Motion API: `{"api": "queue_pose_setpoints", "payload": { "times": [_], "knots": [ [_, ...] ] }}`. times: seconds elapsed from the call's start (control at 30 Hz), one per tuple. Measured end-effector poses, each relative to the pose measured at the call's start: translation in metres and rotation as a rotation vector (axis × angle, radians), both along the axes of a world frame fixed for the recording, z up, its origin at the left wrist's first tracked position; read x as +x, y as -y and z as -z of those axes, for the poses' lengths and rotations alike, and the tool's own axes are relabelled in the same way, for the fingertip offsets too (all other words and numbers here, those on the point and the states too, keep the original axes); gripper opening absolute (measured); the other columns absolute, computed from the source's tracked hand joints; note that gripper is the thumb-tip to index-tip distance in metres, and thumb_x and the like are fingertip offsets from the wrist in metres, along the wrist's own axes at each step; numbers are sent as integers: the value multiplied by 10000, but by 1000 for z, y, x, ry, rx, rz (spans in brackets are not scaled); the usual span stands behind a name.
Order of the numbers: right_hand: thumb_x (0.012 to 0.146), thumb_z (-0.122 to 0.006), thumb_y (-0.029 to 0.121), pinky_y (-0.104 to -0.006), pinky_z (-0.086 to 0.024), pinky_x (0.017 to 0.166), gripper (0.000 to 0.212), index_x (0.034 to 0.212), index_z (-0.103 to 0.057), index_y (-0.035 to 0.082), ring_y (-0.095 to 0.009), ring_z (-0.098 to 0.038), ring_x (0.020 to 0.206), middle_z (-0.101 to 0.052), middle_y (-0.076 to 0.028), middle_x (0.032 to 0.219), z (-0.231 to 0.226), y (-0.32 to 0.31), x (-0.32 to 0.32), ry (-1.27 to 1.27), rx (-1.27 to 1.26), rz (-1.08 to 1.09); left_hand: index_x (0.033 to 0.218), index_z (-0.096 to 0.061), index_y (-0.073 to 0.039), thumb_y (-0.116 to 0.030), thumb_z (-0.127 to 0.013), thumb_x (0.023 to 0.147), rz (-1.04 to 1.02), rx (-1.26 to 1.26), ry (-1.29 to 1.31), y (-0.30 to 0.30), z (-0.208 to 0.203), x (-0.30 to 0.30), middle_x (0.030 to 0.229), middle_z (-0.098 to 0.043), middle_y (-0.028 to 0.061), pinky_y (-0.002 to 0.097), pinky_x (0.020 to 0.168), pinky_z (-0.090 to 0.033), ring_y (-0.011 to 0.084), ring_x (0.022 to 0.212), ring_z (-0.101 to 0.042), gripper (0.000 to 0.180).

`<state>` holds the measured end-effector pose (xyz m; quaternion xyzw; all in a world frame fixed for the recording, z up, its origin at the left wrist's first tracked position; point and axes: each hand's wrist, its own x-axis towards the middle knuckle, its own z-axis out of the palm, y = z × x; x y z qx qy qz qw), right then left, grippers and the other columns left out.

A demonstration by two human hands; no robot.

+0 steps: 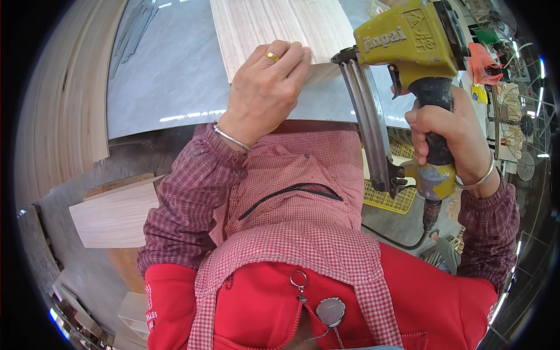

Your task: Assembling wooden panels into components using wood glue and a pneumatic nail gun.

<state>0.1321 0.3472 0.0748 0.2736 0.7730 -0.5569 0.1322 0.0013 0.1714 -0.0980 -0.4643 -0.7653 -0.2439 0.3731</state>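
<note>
My right hand (449,125) is wrapped around the black grip of a yellow pneumatic nail gun (408,38). Its nose touches or nearly touches the near right part of a pale wooden panel (286,26), and its long metal magazine slants down toward me. My left hand (268,87), with a gold ring and a bracelet, curls its fingers over the near edge of that panel. What lies under those fingers is hidden. A strip of wood (324,73) shows below the panel's edge, between my left hand and the nail gun.
The panel rests on a grey-blue worktable (169,70). Thin grey strips (131,32) lie at its far left, beside tall stacked boards (64,99). A wooden box (114,216) stands lower left. An air hose (402,246) trails from the gun near a yellow crate (388,198).
</note>
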Motion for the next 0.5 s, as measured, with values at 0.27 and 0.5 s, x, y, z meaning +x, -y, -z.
{"api": "queue_pose_setpoints", "payload": {
  "times": [0.27,0.5],
  "knots": [
    [754,-604,113,-203,-419,431,125,774,-566,-5,-110,-480,411,-545,-55,547,5,6,-2,26,-62,79,934,-621,-53,-55,-625,749,-19,-19,1,1,8,1,961,-563,9,251,796,-464,132,873,-551,185],
    [741,-603,98,-234,-416,393,128,724,-561,-21,-122,-490,398,-537,-51,524,-5,4,2,46,-54,59,1012,-647,-49,5,-613,741,55,12,65,-10,-8,7,1065,-618,19,292,790,-471,172,915,-588,278]
  ]
}}
